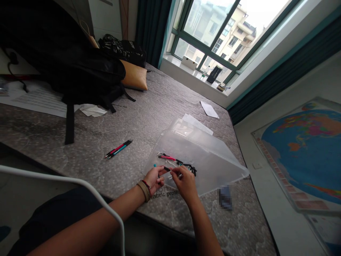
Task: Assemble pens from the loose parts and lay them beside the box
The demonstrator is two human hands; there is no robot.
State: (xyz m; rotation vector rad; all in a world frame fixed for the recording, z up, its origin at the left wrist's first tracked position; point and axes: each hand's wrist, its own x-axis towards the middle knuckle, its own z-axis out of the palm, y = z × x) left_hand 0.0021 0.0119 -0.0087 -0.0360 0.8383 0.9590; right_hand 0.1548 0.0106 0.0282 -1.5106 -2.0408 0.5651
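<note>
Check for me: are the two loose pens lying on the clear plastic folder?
No, the two pens lie on the bare mattress, apart from the plastic folder, left of both hands.

Daylight pours through the large green-framed window point(213, 42), overexposed at top. The left side sits in dim shadow. Wide-angle distortion bends edges; a small pixelated patch point(225, 197) appears.

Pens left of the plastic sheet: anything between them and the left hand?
Head view: only bare mattress between the pens and the left hand.
</note>
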